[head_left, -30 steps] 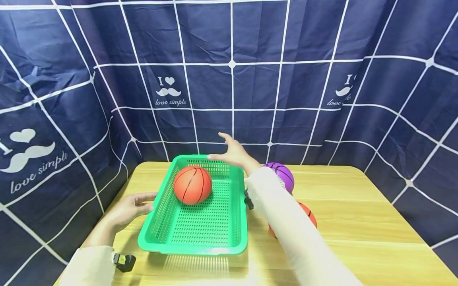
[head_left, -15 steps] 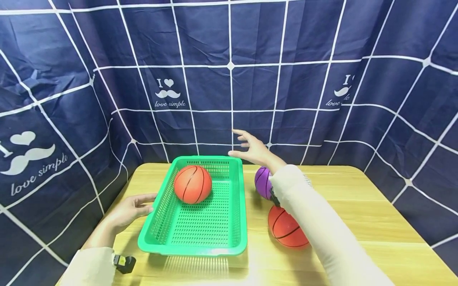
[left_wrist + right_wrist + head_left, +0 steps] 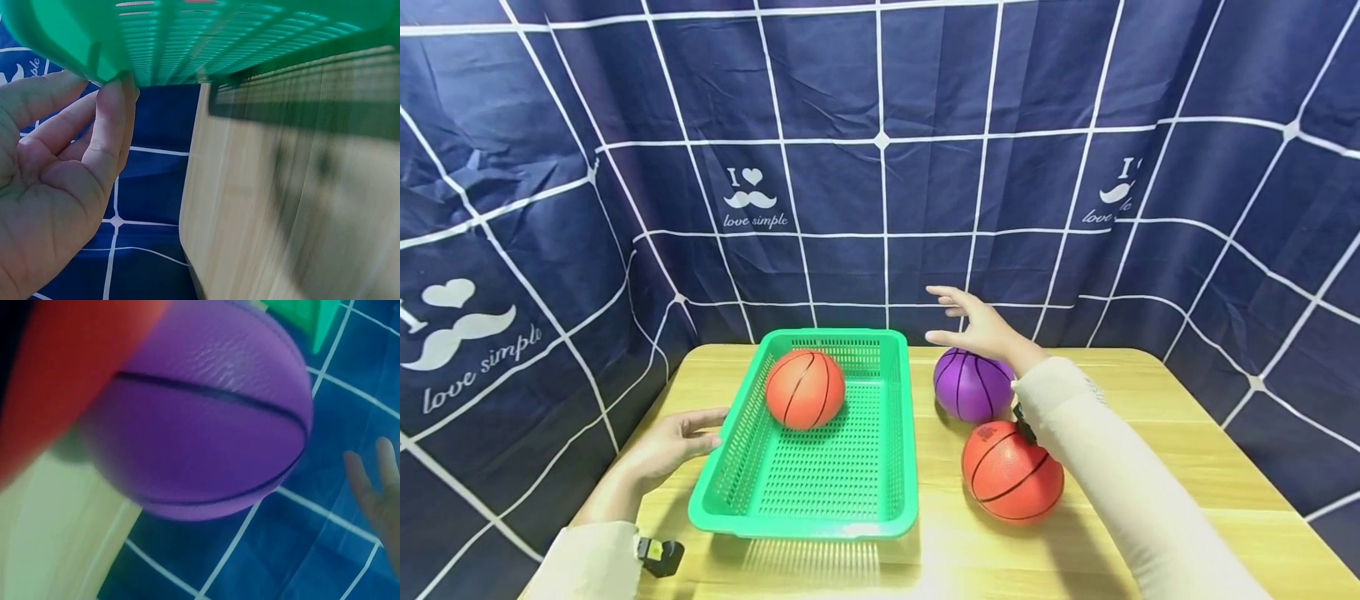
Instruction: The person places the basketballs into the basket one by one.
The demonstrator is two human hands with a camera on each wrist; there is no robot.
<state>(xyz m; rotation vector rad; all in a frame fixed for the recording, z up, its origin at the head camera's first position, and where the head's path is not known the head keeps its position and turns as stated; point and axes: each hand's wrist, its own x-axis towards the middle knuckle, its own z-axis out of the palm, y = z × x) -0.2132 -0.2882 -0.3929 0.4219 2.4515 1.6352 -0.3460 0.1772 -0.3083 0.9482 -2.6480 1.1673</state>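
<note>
In the head view, a green plastic basket stands on the table with an orange toy basketball inside, toward its far left. My left hand touches the basket's left rim, its fingers fairly straight; the left wrist view shows the thumb and fingertips against the rim. My right hand hovers with spread fingers above and behind a purple basketball, holding nothing. A second orange basketball sits nearer, below my right sleeve. In the right wrist view, the purple ball fills the middle, apart from the fingers.
The wooden table extends right of the balls. A dark blue curtain with white grid lines surrounds its back and sides. The purple and nearer orange balls lie close together, right of the basket.
My right hand has moved right, from above the basket's far right corner to over the purple ball, uncovering both balls there. My left hand and the basket stay in place.
</note>
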